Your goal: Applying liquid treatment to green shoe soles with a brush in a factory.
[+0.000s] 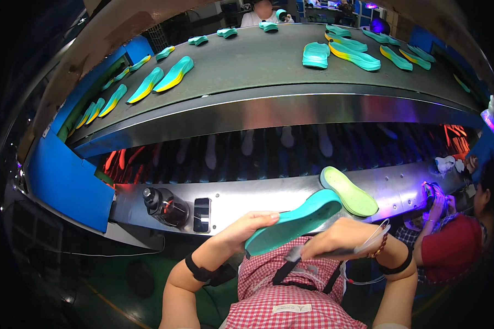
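Note:
A teal shoe sole (pixel 296 222) is held tilted in front of my apron, its hollow side facing me. My left hand (pixel 252 226) is closed on its left end, with the thumb over the upper edge. Just below the sole's right end, my right hand (pixel 337 240) is closed round a small tool with a flat grey tip (pixel 294 253); the fingers hide most of it, so its kind is unclear. A clear strip and cord run by that wrist. Behind the right hand, a light green sole (pixel 352 193) lies on the metal ledge.
On the ledge (pixel 247 192) stand a dark bottle (pixel 167 207) and a phone (pixel 201 215). Below the upper belt (pixel 247 66), which carries several teal and yellow soles (pixel 354 55), more soles lie on a dark lower level. A co-worker in red (pixel 455 249) works close on the right.

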`<state>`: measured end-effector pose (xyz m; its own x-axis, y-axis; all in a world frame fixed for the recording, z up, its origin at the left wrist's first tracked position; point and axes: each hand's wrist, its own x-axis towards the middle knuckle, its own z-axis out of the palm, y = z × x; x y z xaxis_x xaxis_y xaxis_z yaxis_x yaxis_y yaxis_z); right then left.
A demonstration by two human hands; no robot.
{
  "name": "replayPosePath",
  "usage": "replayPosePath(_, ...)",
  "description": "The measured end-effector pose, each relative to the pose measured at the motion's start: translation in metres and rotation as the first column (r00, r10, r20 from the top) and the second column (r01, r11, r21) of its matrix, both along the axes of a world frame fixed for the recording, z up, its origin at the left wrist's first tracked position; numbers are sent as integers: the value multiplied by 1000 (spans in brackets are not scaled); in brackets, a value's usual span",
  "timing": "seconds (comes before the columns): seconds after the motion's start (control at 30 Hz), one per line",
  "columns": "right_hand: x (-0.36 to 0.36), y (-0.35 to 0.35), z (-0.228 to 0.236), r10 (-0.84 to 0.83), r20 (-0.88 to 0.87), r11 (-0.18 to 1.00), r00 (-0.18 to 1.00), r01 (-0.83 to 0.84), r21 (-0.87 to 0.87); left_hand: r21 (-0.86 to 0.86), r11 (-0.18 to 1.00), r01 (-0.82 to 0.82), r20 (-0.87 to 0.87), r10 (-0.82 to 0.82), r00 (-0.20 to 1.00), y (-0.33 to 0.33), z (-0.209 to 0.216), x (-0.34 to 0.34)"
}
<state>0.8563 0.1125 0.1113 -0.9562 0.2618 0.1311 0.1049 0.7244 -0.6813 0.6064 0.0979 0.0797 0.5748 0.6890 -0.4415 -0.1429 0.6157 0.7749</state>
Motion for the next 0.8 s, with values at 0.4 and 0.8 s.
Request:
replayPosePath(0.4,20,18,-15,-133,-78,991,988,132,-18,28,997,-65,15,65,998,0,-8,-8)
replayPosePath(0.8,-22,-12,-63,-579,-321,751,749,337,-568,-90,950,-299,382,310,871,5,-28,17)
